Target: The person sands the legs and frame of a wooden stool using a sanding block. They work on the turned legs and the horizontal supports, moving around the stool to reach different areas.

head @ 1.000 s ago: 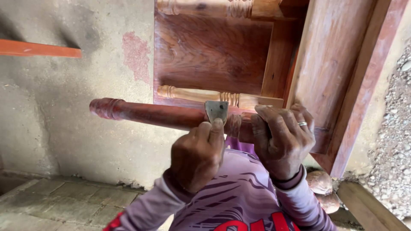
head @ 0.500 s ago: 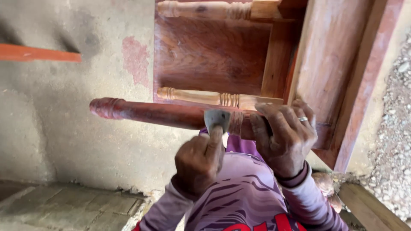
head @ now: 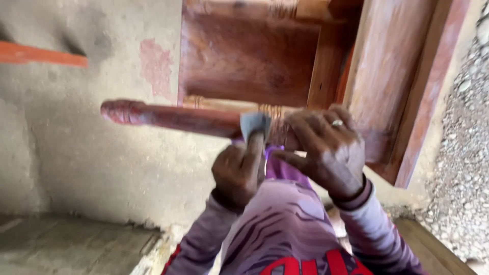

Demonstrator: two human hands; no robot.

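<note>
Pressing a small metal scraper (head: 254, 124) flat against the red turned leg (head: 168, 118), the left hand (head: 238, 173) pinches it, forefinger extended for pressure; the right hand (head: 326, 150) wraps the leg, steadying it beside the upturned table (head: 254, 56).

concrete wall (head: 76, 153) | orange beam (head: 41, 55) | gravel (head: 463, 153) | floor plank (head: 76, 249)

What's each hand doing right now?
Left hand: closed on a flat metal scraper, pressed against the reddish turned leg.
Right hand: closed around that leg.
</note>
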